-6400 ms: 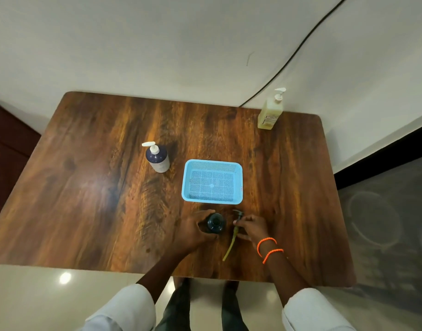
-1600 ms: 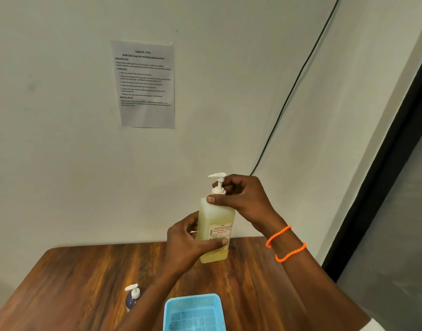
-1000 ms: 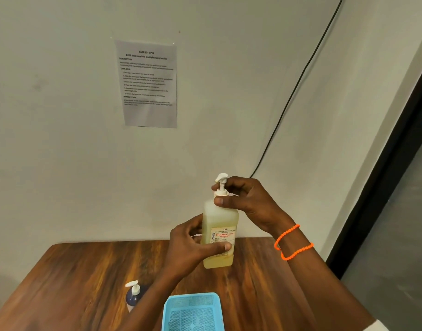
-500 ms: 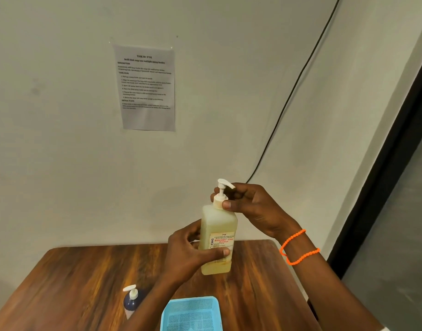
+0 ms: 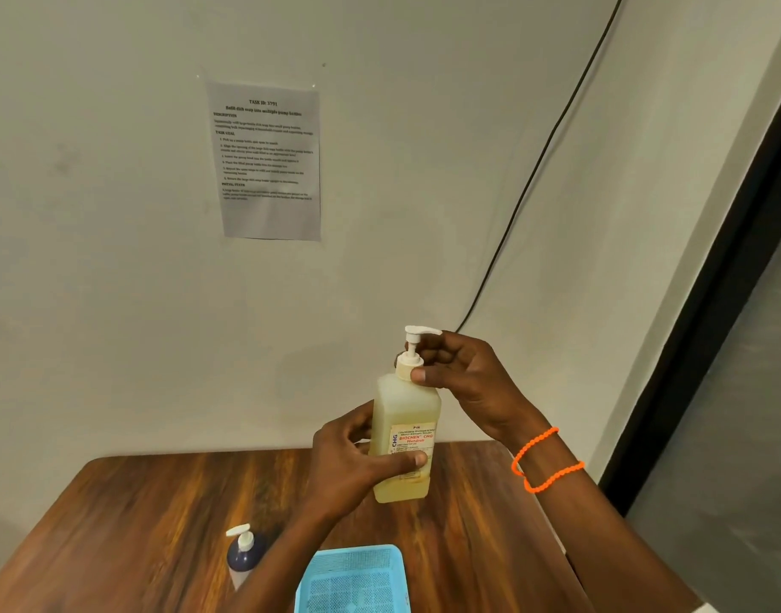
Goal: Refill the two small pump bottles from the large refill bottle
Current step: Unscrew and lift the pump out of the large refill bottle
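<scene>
Refill bottle (image 5: 404,440), pale yellow liquid with a printed label, is held upright in the air above the far end of the tabletop (image 5: 158,515), in front of the wall. Step in hand, by my judgement: unscrewing its pump so the bottle can pour.

My left hand (image 5: 357,466) is wrapped around the lower body, thumb pressed across the label, fingers closed behind; that grip is firm and steadies the bottle. My right hand (image 5: 464,378) is closed at the neck, thumb and fingertips pinched on the beige collar (image 5: 405,369) under the white pump head (image 5: 417,334), whose nozzle points right. Whether the collar has loosened from the neck I cannot tell.

One small pump bottle (image 5: 243,557), dark with a white pump in place, stands on the tabletop to the left of the blue mesh basket (image 5: 353,577). The second small bottle is out of view.

Next move calls for turning the collar free while the left hand resists the twist, then lifting the pump straight out so its dip tube does not drip.
</scene>
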